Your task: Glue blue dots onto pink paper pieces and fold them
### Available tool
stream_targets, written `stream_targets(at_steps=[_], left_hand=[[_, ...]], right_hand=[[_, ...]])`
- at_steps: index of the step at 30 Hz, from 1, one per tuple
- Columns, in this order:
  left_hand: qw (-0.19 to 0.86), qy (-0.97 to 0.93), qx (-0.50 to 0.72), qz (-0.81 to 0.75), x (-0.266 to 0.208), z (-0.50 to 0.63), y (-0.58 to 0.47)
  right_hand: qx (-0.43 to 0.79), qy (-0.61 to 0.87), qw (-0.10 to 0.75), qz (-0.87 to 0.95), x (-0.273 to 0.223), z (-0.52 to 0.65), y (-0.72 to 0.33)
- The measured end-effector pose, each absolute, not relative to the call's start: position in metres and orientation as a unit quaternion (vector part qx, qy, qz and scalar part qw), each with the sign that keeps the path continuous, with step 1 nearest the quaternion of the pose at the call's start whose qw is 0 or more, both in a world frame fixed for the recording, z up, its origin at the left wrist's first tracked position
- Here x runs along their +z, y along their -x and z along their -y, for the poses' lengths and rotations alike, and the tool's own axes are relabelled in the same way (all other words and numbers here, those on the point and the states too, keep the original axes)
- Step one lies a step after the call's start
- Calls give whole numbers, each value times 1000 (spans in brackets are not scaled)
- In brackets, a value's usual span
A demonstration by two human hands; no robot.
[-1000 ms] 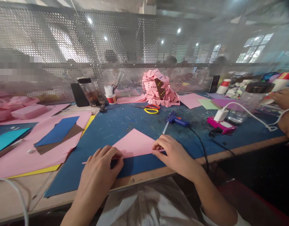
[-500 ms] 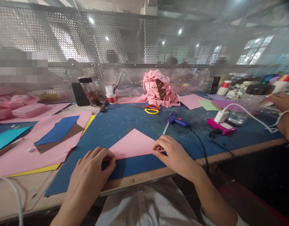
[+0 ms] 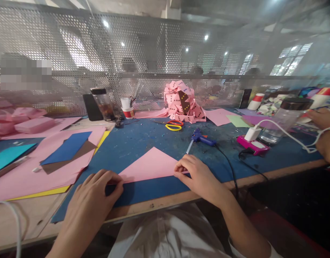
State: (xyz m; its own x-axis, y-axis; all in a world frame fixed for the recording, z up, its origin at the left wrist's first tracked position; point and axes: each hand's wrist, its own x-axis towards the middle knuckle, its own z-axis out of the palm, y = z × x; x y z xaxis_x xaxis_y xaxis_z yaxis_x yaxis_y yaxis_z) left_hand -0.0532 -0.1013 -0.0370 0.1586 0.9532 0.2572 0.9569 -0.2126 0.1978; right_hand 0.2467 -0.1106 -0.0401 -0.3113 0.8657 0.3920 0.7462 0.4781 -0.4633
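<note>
A pink sheet of paper (image 3: pixel 151 165), folded to a triangle, lies on the blue tabletop with its point facing away from me. My left hand (image 3: pixel 93 195) is at the triangle's left corner, thumb and forefinger pinched together on the edge there. At the right corner my right hand (image 3: pixel 196 175) has its fingers curled and closed on the paper. Just beyond the right hand lies a blue glue gun (image 3: pixel 201 138) with a glue stick poking out of its back. Scissors (image 3: pixel 174 125) with red and yellow handles rest farther off.
A pink paper construction with dots (image 3: pixel 179 102) stands at the back by the mesh screen. Pink sheets (image 3: pixel 60 168) and a blue piece (image 3: pixel 66 147) lie left. Right are a pink power strip (image 3: pixel 252 145), a clear jar (image 3: pixel 283 120) and another person's hand (image 3: pixel 325 118).
My left hand has slid left along the near edge to the triangle's left corner, uncovering more of the paper. My right hand has stayed in place at the right corner.
</note>
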Motion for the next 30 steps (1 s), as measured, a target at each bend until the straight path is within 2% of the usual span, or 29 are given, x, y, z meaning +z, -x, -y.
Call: stream_targets(at_steps=[30], left_hand=[[26, 741, -197, 642, -52, 96, 95]], right_hand=[[110, 500, 315, 799, -41, 110, -246]])
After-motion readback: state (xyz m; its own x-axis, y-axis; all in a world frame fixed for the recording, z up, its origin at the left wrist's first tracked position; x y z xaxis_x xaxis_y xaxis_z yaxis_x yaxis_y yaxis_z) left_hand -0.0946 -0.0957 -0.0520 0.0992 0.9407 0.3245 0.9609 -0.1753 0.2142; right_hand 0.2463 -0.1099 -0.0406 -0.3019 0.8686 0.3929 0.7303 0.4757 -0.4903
